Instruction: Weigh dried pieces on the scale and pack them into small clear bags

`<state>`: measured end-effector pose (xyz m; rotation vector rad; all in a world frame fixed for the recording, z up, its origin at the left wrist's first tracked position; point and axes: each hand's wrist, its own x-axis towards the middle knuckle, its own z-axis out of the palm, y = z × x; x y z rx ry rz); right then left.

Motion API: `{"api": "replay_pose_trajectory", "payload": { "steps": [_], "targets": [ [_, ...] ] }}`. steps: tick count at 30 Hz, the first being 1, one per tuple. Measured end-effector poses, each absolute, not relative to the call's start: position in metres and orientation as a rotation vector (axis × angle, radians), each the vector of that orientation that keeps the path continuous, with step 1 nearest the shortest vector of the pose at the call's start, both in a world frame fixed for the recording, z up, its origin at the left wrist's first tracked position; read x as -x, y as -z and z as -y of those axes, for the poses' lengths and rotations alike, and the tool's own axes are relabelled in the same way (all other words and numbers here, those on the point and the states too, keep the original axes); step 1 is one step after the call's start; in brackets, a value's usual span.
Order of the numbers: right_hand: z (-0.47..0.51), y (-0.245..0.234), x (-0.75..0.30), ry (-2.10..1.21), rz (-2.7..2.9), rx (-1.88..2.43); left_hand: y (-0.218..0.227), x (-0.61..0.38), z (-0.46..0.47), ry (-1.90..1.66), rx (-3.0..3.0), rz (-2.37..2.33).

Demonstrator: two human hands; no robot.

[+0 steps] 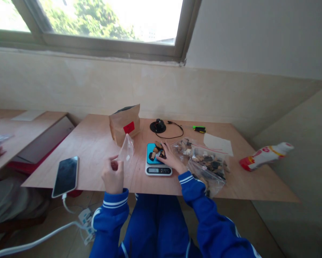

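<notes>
Your left hand [113, 175] pinched a bag [127, 149]; your right hand [170, 157] cupped pieces [153, 156] on the scale [159, 171]. Apparently weighing, you next needed a firmer grip.

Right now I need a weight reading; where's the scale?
In the head view, the scale sits toward the front of the table, between the left hand and the filled clear bags.

Chunks [156, 150] lie on the scale [159, 171], a phone [66, 175] left, filled bags [208, 160] right.
</notes>
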<state>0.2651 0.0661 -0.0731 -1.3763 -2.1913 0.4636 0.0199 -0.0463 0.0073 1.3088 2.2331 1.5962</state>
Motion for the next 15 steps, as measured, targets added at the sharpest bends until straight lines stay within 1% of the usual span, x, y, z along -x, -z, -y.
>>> {"api": "replay_pose_trajectory", "payload": {
  "steps": [4,9,12,15],
  "targets": [
    [-0.065,0.073,-0.266,-0.313,2.222,1.355,-0.009,-0.021,0.04,-1.544,-1.353,-2.214],
    [-0.056,0.064,-0.263,-0.131,2.297,1.441,-0.008,-0.026,0.036,-1.469,-1.342,-2.196],
    [-0.058,0.062,-0.261,-0.139,2.269,1.456,-0.007,-0.031,0.032,-1.429,-1.343,-2.175],
    [-0.065,0.057,-0.259,-0.261,2.055,1.401,-0.008,-0.035,0.026,-1.412,-1.388,-2.166]
  ]
}}
